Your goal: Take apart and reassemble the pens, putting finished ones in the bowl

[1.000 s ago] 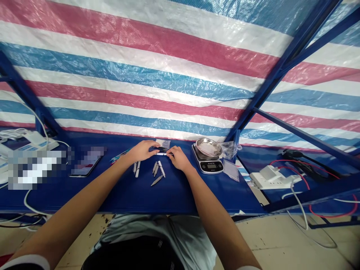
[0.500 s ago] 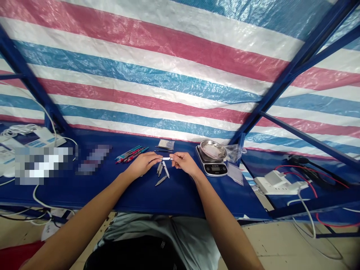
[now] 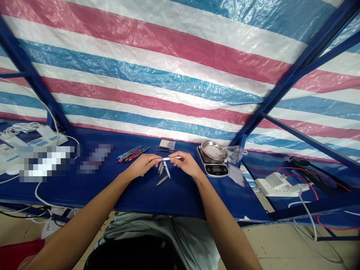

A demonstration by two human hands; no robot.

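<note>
A white pen barrel [image 3: 166, 159] is held level above the blue table, spanning both hands. My left hand [image 3: 144, 165] pinches its left end. With thumb and fingertips, my right hand [image 3: 185, 163] grips the right part, and a slim end shows along the fingers. Just below lie another white pen barrel [image 3: 167, 170] and several slim grey pen pieces [image 3: 161, 181]. Left of them rests a bunch of blue and red pens [image 3: 132, 153], close to my left hand. Behind the hands are a thin dark rod [image 3: 164, 150] and a small clear bag [image 3: 167, 144].
A digital scale [image 3: 216, 170] with a metal bowl [image 3: 214, 150] stands to the right, beside clear plastic bags [image 3: 235, 174]. A white power strip [image 3: 277, 184] and cables lie further right. More white cables [image 3: 24, 128] and chargers crowd the left. Striped sheeting [image 3: 157, 90] hangs behind.
My right fingers have shifted along the barrel and closed more around it, and more of a slim end shows at the right. My left hand keeps its pinch.
</note>
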